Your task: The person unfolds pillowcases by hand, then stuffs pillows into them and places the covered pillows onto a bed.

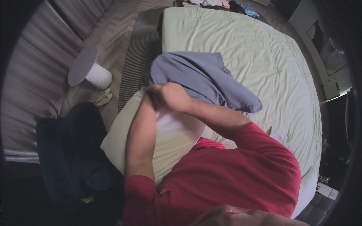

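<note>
A plump cream pillow stands tilted against my body, its upper end at my hands. My right hand is closed at that end, crossing over the left; its fingers are mostly hidden. Beneath and beside it, my left hand is also closed at the pillow's top, largely covered by the right. A grey-blue cloth, which looks like a pillowcase, lies crumpled on the bed just beyond my hands. Its near edge meets the pillow there; whether the pillow goes inside it is hidden.
A bed with a pale green cover spreads ahead and right. Left of it are a round white side table, slippers, a dark blue padded seat and grey curtains. Clothes lie beyond the bed's far end.
</note>
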Motion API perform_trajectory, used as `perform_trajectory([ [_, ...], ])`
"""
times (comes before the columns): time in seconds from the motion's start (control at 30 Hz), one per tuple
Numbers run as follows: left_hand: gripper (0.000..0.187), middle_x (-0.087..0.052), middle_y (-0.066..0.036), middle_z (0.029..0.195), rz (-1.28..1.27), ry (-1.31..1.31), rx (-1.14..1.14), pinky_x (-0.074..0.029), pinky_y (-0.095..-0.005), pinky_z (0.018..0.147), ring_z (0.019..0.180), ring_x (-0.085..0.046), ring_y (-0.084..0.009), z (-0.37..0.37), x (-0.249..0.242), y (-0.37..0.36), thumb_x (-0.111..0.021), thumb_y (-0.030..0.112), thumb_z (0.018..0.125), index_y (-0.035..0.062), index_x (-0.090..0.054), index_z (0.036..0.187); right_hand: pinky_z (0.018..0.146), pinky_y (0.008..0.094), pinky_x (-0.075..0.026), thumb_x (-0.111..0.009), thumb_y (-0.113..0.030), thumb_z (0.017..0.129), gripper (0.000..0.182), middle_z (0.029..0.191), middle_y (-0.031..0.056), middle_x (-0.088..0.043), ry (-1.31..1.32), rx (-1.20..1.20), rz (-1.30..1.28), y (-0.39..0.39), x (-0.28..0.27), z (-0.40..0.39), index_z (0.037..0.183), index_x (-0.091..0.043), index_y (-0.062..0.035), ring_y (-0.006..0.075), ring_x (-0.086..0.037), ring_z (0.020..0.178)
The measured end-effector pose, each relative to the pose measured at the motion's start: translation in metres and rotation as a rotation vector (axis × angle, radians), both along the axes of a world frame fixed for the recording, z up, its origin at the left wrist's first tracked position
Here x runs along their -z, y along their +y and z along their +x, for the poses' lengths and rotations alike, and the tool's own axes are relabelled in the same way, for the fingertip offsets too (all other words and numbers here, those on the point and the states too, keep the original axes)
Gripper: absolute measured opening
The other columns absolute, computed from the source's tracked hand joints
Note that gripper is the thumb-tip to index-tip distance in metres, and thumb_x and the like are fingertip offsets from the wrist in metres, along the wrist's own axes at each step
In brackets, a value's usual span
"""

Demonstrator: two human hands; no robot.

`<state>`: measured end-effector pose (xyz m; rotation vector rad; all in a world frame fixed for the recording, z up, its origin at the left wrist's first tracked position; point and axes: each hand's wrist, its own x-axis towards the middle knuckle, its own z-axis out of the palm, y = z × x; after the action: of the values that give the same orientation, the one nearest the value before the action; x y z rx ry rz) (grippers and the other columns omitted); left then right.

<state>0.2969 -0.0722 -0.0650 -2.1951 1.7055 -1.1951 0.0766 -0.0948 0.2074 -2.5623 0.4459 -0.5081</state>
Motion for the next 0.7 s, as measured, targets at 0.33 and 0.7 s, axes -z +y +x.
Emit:
perform_trajectory([
  [0.33, 0.043, -0.053, -0.012, 0.146, -0.339, 1.141, 0.279, -0.030, -0.0373, 0.121, 0.136, -0.047, -0.0240, 0.090, -0.125, -0.055, -0.036, 0.029, 0.109, 0.0113, -0.047, 0.146, 0.061, 0.0443, -0.043, -0.064, -0.016, 0.075, 0.015, 0.075, 0.0092, -0.057, -0.172, 0.170, -0.358, -0.033, 0.048, -0.059, 0.085, -0.056, -0.0090, 0.0339, -0.056, 0.069],
  [0.7, 0.022, -0.070, 0.001, 0.081, -0.552, 0.134, -0.678, -0.056, -0.0377, 0.063, 0.075, -0.070, -0.0216, 0.096, -0.285, 0.085, -0.053, 0.032, 0.095, 0.0245, -0.069, 0.082, 0.059, 0.0482, -0.039, -0.058, -0.013, 0.086, 0.011, 0.076, 0.0135, -0.055, -0.244, -0.167, -0.072, 0.022, 0.051, -0.007, 0.089, -0.048, -0.0089, 0.0394, -0.053, 0.067],
])
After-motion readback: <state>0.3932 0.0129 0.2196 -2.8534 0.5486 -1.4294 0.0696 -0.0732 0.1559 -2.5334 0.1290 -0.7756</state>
